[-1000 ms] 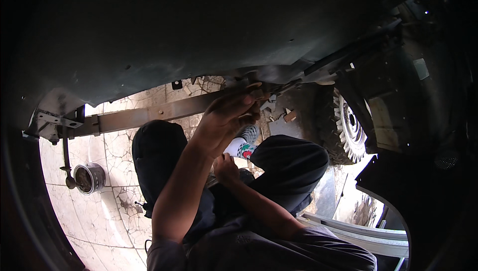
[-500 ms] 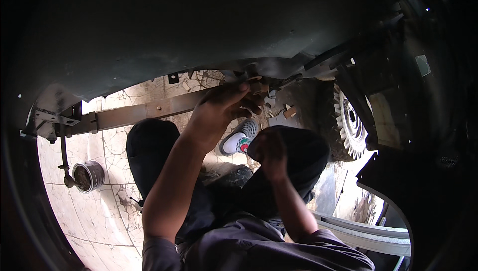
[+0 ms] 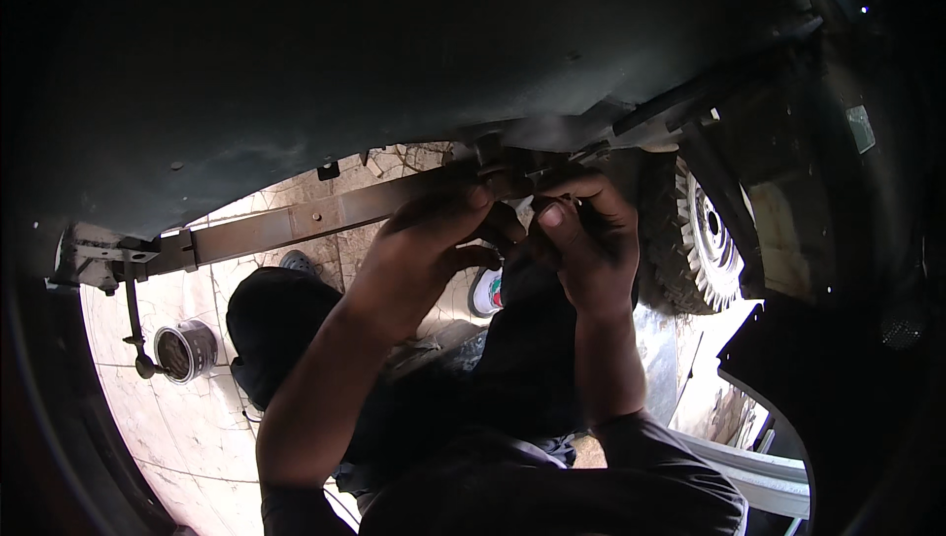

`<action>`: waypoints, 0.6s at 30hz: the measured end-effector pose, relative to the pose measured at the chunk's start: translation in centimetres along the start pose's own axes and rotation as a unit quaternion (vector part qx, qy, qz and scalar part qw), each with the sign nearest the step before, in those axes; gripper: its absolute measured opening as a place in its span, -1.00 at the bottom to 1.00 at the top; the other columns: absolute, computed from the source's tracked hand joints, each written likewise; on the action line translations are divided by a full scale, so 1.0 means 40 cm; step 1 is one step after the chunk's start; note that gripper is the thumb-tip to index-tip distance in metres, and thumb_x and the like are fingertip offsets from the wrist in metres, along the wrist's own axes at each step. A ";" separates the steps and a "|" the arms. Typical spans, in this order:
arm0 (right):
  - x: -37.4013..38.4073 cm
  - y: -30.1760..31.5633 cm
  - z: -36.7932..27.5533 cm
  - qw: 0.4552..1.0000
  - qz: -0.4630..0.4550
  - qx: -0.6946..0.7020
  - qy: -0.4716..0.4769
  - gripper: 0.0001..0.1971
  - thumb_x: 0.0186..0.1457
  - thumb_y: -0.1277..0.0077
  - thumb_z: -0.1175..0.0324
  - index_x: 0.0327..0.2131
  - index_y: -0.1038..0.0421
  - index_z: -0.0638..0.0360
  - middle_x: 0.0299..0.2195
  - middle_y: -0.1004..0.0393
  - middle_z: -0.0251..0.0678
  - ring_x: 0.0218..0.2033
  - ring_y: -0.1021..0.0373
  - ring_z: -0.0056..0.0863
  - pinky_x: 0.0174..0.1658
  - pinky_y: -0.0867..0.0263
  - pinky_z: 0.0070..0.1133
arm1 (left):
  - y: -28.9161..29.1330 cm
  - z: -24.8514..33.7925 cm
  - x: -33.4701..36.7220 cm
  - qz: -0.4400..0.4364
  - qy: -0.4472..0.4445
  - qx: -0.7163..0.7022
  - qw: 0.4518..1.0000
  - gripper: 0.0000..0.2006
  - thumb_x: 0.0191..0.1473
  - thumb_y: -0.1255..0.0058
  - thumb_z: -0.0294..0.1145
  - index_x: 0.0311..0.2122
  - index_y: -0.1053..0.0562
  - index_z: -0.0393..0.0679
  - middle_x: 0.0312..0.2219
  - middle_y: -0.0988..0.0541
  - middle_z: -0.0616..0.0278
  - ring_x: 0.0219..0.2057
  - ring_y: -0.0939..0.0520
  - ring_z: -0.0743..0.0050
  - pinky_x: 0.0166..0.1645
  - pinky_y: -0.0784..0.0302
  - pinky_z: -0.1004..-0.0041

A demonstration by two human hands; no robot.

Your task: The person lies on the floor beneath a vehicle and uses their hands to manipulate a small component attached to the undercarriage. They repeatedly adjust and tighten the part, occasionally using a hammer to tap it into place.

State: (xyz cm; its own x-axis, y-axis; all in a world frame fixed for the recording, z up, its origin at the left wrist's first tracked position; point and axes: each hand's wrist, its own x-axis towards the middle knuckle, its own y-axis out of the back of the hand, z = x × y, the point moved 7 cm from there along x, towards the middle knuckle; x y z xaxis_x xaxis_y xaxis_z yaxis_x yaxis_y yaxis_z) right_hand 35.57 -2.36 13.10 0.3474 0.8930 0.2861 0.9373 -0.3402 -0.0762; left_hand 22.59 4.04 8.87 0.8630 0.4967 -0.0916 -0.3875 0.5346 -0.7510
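Metal bar point(image 3: 365, 205) near panel edge point(image 3: 276, 167)

A: ok so what's that floor point(image 3: 182, 437) made of?

B: Pale tiles, pretty cracked in places, and on the left you can see the joint lines.

A: lol rough. Anything sitting on it?

B: Round can point(image 3: 205, 344) over on the left, standing open end up, dark inside. Grey shoe point(image 3: 298, 261) farther up, only partly showing. Past that, a small scrap point(image 3: 372, 167), too tiny to tell what.
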 end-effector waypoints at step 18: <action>0.035 -0.015 0.039 0.983 0.045 0.096 -0.147 -0.85 0.19 -0.11 0.37 -0.27 -0.39 0.23 -0.41 -0.53 -0.31 -0.59 -0.32 -0.76 -0.59 -0.10 -0.79 | 0.026 -0.053 0.067 -0.019 -0.031 -0.113 0.993 -0.56 0.23 -0.06 -0.13 0.08 -0.40 -0.23 -0.09 -0.54 0.16 -0.05 -0.56 0.37 -0.05 -0.58 0.32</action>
State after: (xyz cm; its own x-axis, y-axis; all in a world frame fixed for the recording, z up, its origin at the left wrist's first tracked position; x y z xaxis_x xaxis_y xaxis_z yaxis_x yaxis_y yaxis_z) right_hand 35.55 -0.44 12.06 0.3960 0.9181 -0.0169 0.8807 -0.3849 -0.2761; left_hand 25.17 4.47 6.44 0.8507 0.5251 -0.0256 -0.2673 0.3901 -0.8811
